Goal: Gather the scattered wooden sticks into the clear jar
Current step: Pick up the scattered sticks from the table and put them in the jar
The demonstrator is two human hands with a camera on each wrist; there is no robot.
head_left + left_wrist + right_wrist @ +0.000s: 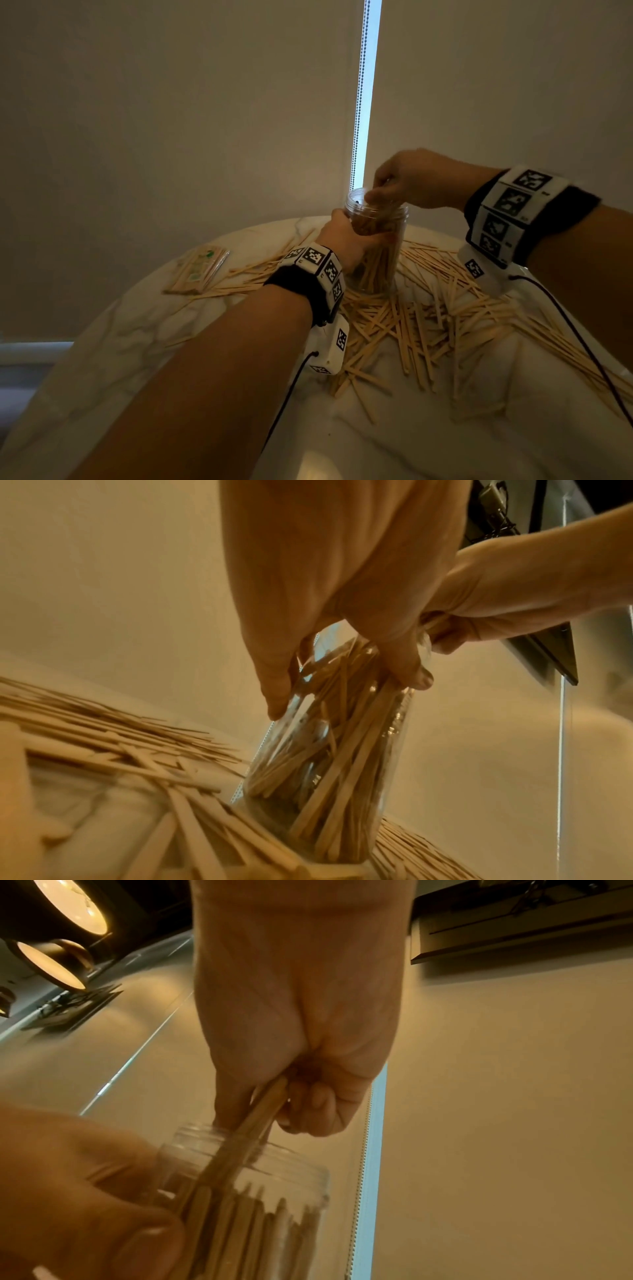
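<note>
A clear plastic jar (380,260) stands at the back of the round marble table (445,428), packed with upright wooden sticks. My left hand (342,236) grips the jar's side below the rim; in the left wrist view its fingers (274,685) curl round the jar (329,764). My right hand (404,185) hovers over the jar's mouth and pinches a small bundle of sticks (263,1110) whose lower ends reach inside the jar (274,1191). Many loose sticks (421,318) lie scattered over the table in front of and right of the jar.
A flat clear packet of sticks (198,270) lies at the table's left side. A roller blind with a bead chain (359,96) hangs behind the jar. Black cables (582,342) run from both wrist cameras across the table.
</note>
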